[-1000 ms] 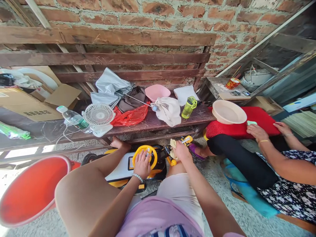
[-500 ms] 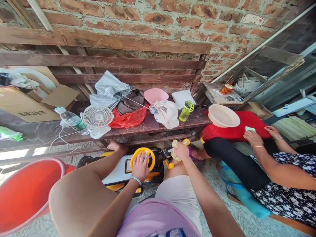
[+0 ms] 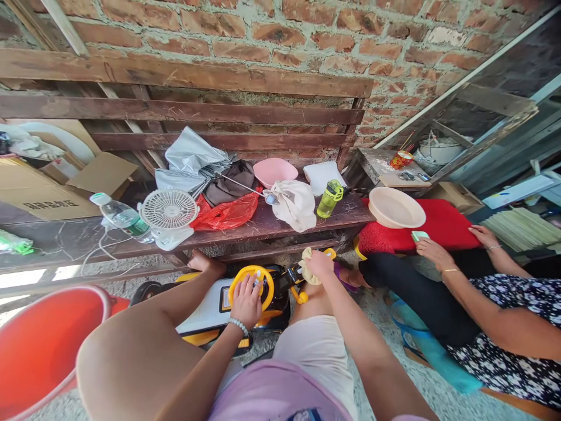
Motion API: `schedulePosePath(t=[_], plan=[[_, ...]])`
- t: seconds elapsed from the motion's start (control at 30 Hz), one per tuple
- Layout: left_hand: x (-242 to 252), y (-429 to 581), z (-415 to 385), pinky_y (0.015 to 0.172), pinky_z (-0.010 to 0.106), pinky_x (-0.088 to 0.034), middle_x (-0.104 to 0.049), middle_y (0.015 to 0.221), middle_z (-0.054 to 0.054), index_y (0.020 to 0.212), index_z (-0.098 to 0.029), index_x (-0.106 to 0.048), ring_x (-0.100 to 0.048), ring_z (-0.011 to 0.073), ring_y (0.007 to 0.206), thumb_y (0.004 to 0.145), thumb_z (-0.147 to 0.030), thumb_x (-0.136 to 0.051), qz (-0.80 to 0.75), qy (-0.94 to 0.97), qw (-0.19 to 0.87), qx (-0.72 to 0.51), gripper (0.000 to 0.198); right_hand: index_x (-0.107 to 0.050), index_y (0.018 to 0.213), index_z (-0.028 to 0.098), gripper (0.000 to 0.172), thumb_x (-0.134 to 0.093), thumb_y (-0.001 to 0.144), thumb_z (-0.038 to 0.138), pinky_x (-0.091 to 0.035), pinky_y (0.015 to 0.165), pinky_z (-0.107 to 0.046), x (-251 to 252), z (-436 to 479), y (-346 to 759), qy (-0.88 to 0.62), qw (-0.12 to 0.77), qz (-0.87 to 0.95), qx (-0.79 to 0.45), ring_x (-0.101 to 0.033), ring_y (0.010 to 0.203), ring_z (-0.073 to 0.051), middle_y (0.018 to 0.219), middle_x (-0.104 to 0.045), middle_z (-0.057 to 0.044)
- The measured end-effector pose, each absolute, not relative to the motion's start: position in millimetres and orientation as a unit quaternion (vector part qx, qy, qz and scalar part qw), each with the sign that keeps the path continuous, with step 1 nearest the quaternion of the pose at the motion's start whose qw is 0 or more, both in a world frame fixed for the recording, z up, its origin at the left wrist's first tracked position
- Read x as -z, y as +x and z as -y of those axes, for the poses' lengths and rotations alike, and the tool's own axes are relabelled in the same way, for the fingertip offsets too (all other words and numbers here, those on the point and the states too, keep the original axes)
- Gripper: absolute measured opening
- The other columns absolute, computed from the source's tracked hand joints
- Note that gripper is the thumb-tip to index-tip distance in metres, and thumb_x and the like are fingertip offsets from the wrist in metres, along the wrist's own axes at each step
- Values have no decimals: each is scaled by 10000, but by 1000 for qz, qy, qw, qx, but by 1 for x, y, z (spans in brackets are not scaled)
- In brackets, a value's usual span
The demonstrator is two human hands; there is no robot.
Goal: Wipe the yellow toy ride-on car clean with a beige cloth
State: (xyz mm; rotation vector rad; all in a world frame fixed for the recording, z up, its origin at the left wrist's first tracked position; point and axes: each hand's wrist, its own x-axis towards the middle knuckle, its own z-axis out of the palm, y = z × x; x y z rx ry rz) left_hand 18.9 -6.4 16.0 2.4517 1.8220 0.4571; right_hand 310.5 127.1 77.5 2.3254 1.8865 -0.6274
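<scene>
My left hand lies over the lower rim and hub of the yellow steering wheel of a ride-on toy car, holding it with the fingers bent across it. The car's white and yellow body sits between my legs. In my right hand a cream cloth is gripped, pressed against the toy's black and yellow arm right of the wheel. A yellow knob shows just below the cloth. The fingertips of my right hand are partly hidden.
A wooden bench ahead carries a fan, a water bottle, a pink basin and a green bottle. At left stands a red tub. Another person's hand holds a pale green item over red cloth.
My right hand and the cloth have shifted slightly left along the toy's arm. My left hand stays on the steering wheel. The other person's hand with the green item has moved left.
</scene>
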Motion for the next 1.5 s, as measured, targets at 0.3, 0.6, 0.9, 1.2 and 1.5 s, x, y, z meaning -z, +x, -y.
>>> schedulePosePath(t=[0.3, 0.6, 0.9, 1.2, 1.5], plan=[[-17, 20, 6, 1216, 547, -350, -580, 1555, 120, 1377, -225, -685, -474, 355, 1479, 877, -161, -541, -600, 785, 32, -150, 524, -687, 1220, 207, 299, -542, 1015, 370, -510, 836, -283, -64, -124, 346, 804, 25, -572, 158, -731, 1083, -231, 1253, -728, -129], [-16, 18, 6, 1216, 550, -349, -558, 1574, 132, 1376, -201, -687, -475, 362, 1476, 878, -157, -518, -591, 792, 23, -149, 528, -732, 1112, 257, 240, -602, 978, 408, -531, 840, -241, -70, -78, 278, 729, -149, -577, 338, -746, 1024, -206, 1120, -798, -51], [-19, 19, 6, 1230, 559, -339, -561, 1574, 121, 1402, -226, -677, -457, 361, 1494, 879, -170, -517, -596, 788, 38, -152, 550, -728, 1097, 207, 258, -593, 959, 378, -577, 764, -268, -79, -67, 277, 659, -261, -534, 461, -754, 934, -226, 1073, -803, -60], [-21, 20, 6, 1219, 555, -348, -549, 1585, 118, 1380, -214, -686, -465, 362, 1485, 882, -162, -514, -599, 786, 41, -148, 529, -735, 1093, 222, 231, -607, 974, 374, -485, 821, -257, -93, -93, 269, 699, -54, -656, 280, -728, 1013, -225, 1130, -791, -80], [-20, 20, 7, 1223, 558, -339, -554, 1581, 121, 1381, -212, -678, -459, 362, 1492, 883, -161, -522, -599, 784, 49, -154, 525, -741, 1078, 242, 205, -582, 989, 336, -490, 798, -231, -84, -50, 284, 695, -91, -634, 327, -740, 983, -204, 1085, -805, -50]])
